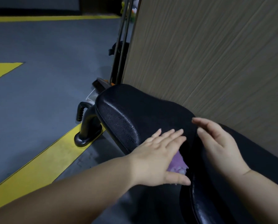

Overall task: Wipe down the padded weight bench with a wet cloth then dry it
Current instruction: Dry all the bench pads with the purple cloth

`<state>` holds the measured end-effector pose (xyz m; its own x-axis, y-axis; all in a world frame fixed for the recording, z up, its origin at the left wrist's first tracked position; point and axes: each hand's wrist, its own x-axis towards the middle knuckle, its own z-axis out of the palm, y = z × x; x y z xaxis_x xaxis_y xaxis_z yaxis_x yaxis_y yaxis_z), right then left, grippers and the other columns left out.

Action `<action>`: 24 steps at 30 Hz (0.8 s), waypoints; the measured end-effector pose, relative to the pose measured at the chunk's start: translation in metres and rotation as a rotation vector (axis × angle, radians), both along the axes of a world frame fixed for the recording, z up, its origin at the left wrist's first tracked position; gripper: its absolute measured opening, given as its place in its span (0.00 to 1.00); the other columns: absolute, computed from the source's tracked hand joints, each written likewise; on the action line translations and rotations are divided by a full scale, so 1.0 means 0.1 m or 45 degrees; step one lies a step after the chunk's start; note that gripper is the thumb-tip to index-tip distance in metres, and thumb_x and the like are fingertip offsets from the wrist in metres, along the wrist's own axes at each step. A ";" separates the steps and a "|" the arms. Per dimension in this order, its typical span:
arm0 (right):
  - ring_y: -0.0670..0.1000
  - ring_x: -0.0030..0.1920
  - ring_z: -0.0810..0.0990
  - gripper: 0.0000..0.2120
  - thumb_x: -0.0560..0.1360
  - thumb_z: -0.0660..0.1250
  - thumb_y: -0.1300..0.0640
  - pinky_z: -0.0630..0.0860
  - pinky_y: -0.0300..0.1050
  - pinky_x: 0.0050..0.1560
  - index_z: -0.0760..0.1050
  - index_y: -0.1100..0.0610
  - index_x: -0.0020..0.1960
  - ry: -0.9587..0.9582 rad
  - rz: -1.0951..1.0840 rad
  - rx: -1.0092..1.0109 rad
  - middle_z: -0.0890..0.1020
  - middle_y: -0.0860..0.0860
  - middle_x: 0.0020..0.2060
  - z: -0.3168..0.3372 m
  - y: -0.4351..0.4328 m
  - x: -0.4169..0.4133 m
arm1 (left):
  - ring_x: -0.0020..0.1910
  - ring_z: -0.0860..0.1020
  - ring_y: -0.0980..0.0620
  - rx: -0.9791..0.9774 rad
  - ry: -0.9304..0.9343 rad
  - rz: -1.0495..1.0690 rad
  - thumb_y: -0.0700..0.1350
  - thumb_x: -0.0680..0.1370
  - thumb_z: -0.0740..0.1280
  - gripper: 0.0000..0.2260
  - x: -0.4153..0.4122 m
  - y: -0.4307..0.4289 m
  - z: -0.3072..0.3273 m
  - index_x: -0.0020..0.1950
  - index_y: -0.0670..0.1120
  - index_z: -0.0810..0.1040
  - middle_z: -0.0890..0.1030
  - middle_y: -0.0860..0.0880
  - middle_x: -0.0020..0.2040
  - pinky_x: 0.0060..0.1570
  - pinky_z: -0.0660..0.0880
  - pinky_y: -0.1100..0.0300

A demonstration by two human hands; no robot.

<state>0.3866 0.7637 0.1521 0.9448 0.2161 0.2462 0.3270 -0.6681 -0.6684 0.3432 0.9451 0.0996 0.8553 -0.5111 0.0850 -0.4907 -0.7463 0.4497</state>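
The black padded weight bench runs from the centre to the lower right, its seat pad nearest the middle and a second pad behind it. My left hand lies flat with straight fingers on the seat pad's near edge, pressing a purple cloth that peeks out under the palm by the gap between the pads. My right hand hovers over the gap with fingers straight and relaxed, holding nothing.
A large cardboard sheet stands close against the bench's far side. The bench's black foot with a ribbed handle rests on grey floor with yellow lines. Metal poles lean behind the seat.
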 end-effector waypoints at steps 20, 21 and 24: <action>0.43 0.73 0.28 0.47 0.62 0.24 0.24 0.32 0.46 0.72 0.32 0.45 0.76 0.111 0.331 -1.139 0.35 0.41 0.75 -0.30 -0.09 0.10 | 0.77 0.46 0.60 0.006 -0.148 0.544 0.58 0.82 0.44 0.24 0.29 0.44 -0.15 0.78 0.57 0.57 0.55 0.62 0.78 0.72 0.35 0.60; 0.45 0.73 0.28 0.48 0.62 0.23 0.24 0.32 0.45 0.72 0.32 0.47 0.76 0.131 0.320 -1.128 0.36 0.43 0.76 -0.29 -0.07 0.08 | 0.77 0.47 0.60 0.000 -0.144 0.563 0.57 0.83 0.46 0.22 0.30 0.43 -0.14 0.78 0.58 0.57 0.55 0.62 0.78 0.72 0.35 0.60; 0.55 0.77 0.40 0.43 0.72 0.32 0.28 0.46 0.52 0.76 0.41 0.56 0.77 -0.036 0.457 -1.142 0.47 0.52 0.77 -0.33 0.04 -0.25 | 0.77 0.47 0.60 0.009 -0.162 0.591 0.58 0.80 0.42 0.26 0.31 0.41 -0.15 0.77 0.59 0.58 0.56 0.62 0.77 0.71 0.35 0.61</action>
